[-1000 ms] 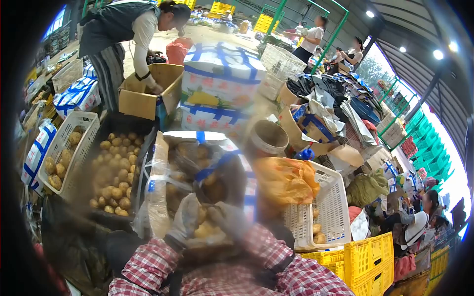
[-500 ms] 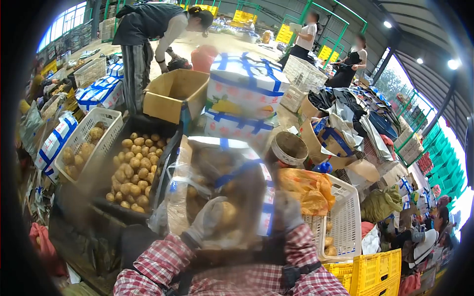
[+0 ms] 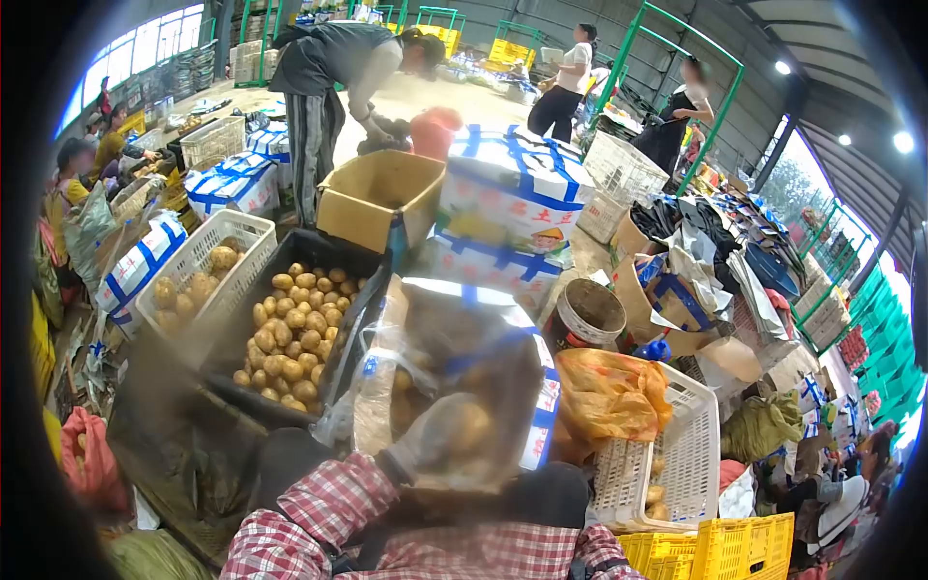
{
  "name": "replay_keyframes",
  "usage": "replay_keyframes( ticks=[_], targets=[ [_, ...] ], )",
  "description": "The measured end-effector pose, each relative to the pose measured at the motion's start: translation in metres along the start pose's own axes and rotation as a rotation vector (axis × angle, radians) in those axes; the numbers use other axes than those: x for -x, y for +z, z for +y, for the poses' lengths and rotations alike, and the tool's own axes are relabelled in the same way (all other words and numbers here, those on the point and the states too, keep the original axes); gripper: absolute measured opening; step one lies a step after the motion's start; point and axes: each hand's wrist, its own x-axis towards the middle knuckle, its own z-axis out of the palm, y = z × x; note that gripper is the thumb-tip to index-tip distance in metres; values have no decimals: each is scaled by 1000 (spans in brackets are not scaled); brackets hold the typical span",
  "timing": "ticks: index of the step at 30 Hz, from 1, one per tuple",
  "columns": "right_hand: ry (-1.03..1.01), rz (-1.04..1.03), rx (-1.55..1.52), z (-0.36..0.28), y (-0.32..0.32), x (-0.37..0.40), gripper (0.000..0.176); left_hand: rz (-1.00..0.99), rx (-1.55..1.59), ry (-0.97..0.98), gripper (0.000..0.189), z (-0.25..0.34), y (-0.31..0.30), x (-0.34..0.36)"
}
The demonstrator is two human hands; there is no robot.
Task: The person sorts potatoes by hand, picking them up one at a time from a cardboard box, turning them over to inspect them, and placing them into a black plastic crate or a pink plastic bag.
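My left hand (image 3: 425, 441), in a grey glove, is inside the open white box (image 3: 544, 411) with blue tape in front of me. Its fingers are closed on a potato (image 3: 467, 426); a blurred patch covers part of the box's inside. Clear plastic lining hangs over the box's left edge. My right hand is not visible; only its plaid sleeve (image 3: 601, 552) shows low at the right, near the white basket (image 3: 691, 454). That basket holds a few potatoes and an orange plastic bag (image 3: 614, 394). Left of the box, a black-lined crate (image 3: 253, 403) holds several potatoes.
Taped white boxes (image 3: 512, 188) are stacked ahead, beside an open cardboard box (image 3: 372, 208). A round bucket (image 3: 588, 311) stands right of them. A yellow crate (image 3: 744, 548) is at the lower right. One person (image 3: 314, 116) bends over beyond the boxes; two others are farther back.
My right hand has left the right edge of the box and dropped out of sight. My left hand remains inside at the potato. The whole view has shifted slightly.
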Motion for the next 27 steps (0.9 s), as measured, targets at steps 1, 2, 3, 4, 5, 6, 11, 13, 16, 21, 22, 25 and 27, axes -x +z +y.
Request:
replay_keyframes(
  ticks=[1, 2, 3, 4, 5, 6, 11, 13, 16, 21, 22, 25, 27],
  targets=[
    [-20, 26, -2, -4, -9, -6, 38, 5, -27, 14, 54, 4, 2, -1],
    [-47, 81, -28, -11, -24, -18, 37, 0, -92, 66, 55, 6, 0, -4],
    [-63, 147, -58, -20, -41, -31, 37, -40, -204, 71, 55, 10, -1, -5],
    [-93, 217, -114, -41, -62, -48, 36, -80, -314, 71, 56, 21, 3, -5],
    [-127, 285, -168, -63, -83, -65, 35, -108, -354, 103, 55, 26, 5, -7],
    [-205, 321, -244, -91, -107, -80, 37, -134, -394, 137, 55, 31, 7, -8],
    [-793, -427, -560, -317, -192, -36, 69, -115, 22, -66, 48, 72, 30, -19],
    [-871, -568, -639, -365, -178, -22, 74, -247, -234, 18, 41, 73, 22, -31],
    [-826, -590, -841, -373, -125, -32, 77, -224, -831, 353, 33, 32, -12, -54],
    [-761, -309, -759, -358, -55, -48, 76, 252, -1552, 530, 21, -61, -95, -54],
    [-744, -265, -741, -362, -60, -50, 75, 353, -1378, 463, 21, -47, -85, -59],
    [-769, -128, -524, -362, -52, -59, 69, 432, -1123, 463, 35, 24, -45, -60],
    [-851, -98, -328, -352, -7, -81, 63, 341, -887, 398, 40, 48, -7, -58]
  ],
)
